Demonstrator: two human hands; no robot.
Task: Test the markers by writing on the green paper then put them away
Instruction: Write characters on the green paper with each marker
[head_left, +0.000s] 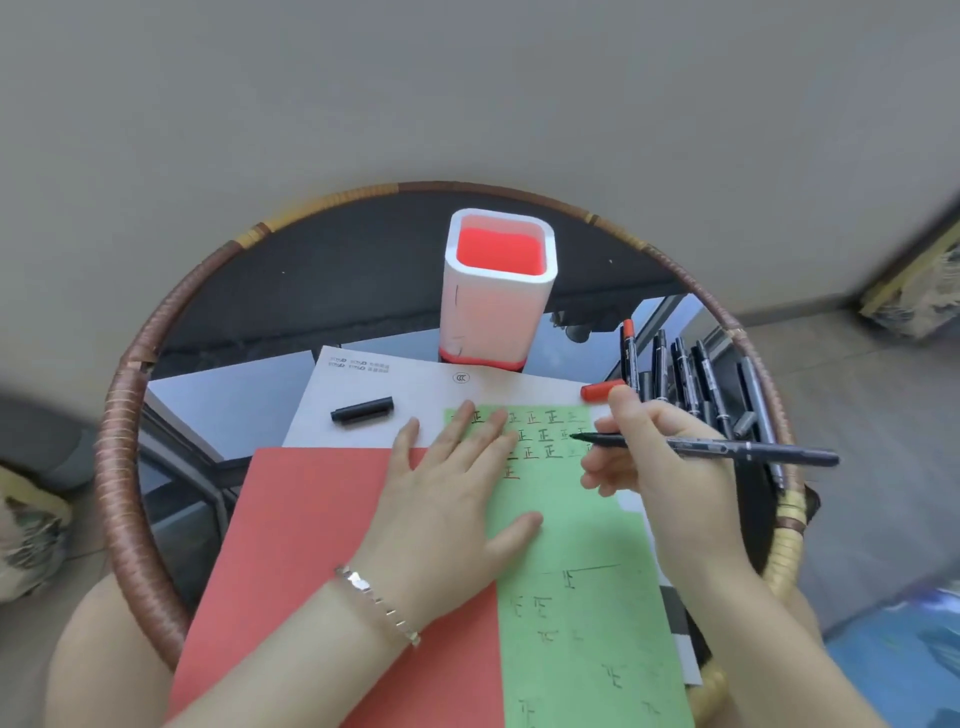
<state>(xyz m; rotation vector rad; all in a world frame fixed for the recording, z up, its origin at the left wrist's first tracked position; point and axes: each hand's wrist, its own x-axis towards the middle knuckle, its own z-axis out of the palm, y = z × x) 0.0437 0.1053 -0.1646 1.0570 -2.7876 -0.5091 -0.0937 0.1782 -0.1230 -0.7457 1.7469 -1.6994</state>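
While the right hand (670, 467) was pinching the black marker (727, 448) between thumb and fingers, its tip sat right on the green paper (582, 571), up in the top right corner among rows of little written characters in black and red. The marker's body pointed out to the right, past the hand, pretty much level. The left hand (457, 499) lay flat with its fingers spread, pressing on the paper; the fingertips and thumb were on the green sheet and the heel of the palm was over the red paper (322, 545) just beside it. There was a silver bracelet (379, 605) on that wrist. Lower down, the green sheet had fainter scribbles on it too. Both coloured sheets overlapped a white sheet (374, 415) with some small print along its top edge, and a loose black cap (362, 410) was lying on that white sheet, left of the green one. A stubby red cap (602, 391) was right by the right hand's fingertip, partly hidden, so I couldn't tell if it was touching. The white pen holder (498, 291) with the red inside stood upright behind the papers. The rest of the markers (691, 379) were piled on the right side of the round table (124, 493), mostly black, with one red-capped marker (629, 353) at the left of the bunch.
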